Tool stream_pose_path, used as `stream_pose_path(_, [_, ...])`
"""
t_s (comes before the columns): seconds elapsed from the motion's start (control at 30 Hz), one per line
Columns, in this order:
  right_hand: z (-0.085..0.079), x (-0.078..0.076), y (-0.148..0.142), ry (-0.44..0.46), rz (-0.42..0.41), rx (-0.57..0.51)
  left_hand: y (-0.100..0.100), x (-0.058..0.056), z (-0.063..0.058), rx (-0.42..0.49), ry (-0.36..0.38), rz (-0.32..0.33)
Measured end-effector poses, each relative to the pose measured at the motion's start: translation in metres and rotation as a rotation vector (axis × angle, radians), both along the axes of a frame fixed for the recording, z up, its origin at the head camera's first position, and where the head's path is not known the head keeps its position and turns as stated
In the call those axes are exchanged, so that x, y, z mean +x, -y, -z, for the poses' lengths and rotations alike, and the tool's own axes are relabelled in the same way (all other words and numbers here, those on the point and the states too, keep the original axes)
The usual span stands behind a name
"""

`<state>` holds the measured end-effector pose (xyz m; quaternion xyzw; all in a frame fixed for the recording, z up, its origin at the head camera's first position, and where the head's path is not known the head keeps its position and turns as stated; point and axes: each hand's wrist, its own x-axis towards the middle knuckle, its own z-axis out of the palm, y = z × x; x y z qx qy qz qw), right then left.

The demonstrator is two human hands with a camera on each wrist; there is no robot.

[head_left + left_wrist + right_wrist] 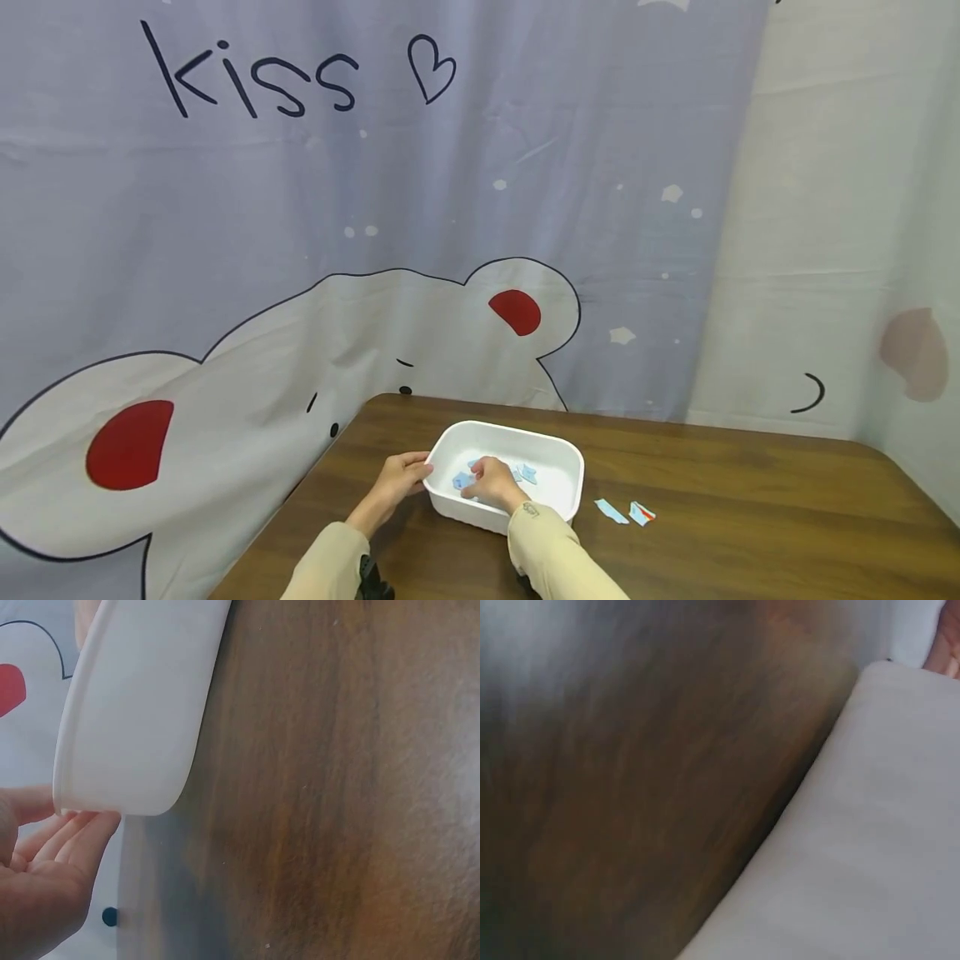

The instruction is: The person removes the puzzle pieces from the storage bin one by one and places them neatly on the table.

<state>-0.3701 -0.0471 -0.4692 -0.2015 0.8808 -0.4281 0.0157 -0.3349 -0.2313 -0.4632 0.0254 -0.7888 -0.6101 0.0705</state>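
A white plastic bin (547, 454) stands on the table, with several torn light-blue paper pieces (528, 473) scattered on its floor. My left hand (401, 477) holds the bin's left end. In the left wrist view, the thumb of that hand (45, 862) is at the rim and the fingers (86, 840) lie against the outer wall. My right hand (497, 483) reaches down inside the bin, thumb and fingers apart over a blue paper scrap (462, 481). The right wrist view shows mostly the bin's outer wall (855, 840), with the right hand out of sight.
Two more torn paper pieces lie right of the bin on the brown wooden table (750, 508): a light-blue strip (611, 511) and a blue-and-red scrap (642, 513). A printed curtain (637, 208) hangs behind the table and along its left side.
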Motion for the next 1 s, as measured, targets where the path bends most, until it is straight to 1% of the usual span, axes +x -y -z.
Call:
stream_pose_path(0.1, [0.0037, -0.0035, 0.0003, -0.067, -0.038, 0.078, -0.0012, -0.0026, -0.0001, 0.003, 0.009, 0.000])
stream_pose_path(0.17, [0.0072, -0.0052, 0.0007, -0.111, -0.058, 0.132, -0.0014, -0.0028, -0.0007, 0.008, 0.009, 0.015])
stream_pose_path(0.23, [0.0085, -0.0057, 0.0010, -0.135, -0.071, 0.153, -0.0009, -0.0029, -0.0016, 0.003, 0.011, 0.025])
stream_pose_path(0.3, [0.0086, -0.0058, 0.0015, -0.130, -0.075, 0.157, 0.0004, -0.0029, -0.0024, -0.002, 0.016, 0.032])
stream_pose_path(0.43, [0.0060, -0.0049, 0.0018, -0.127, -0.076, 0.129, 0.0029, -0.0029, -0.0049, -0.005, 0.025, 0.044])
stream_pose_path(0.63, [0.0067, -0.0050, 0.0032, -0.112, -0.032, 0.141, 0.0041, -0.0020, -0.0091, -0.007, 0.033, 0.058])
stream_pose_path(0.73, [0.0074, -0.0051, 0.0037, -0.100, -0.009, 0.155, 0.0047, -0.0019, -0.0080, -0.009, 0.044, 0.056])
stream_pose_path(0.93, [0.0081, -0.0059, 0.0040, -0.107, 0.023, 0.177, 0.0052, -0.0025, -0.0071, 0.002, 0.049, 0.063])
stream_pose_path(1.0, [0.0076, -0.0058, 0.0039, -0.108, 0.028, 0.176, 0.0052, -0.0030, -0.0074, 0.009, 0.053, 0.056])
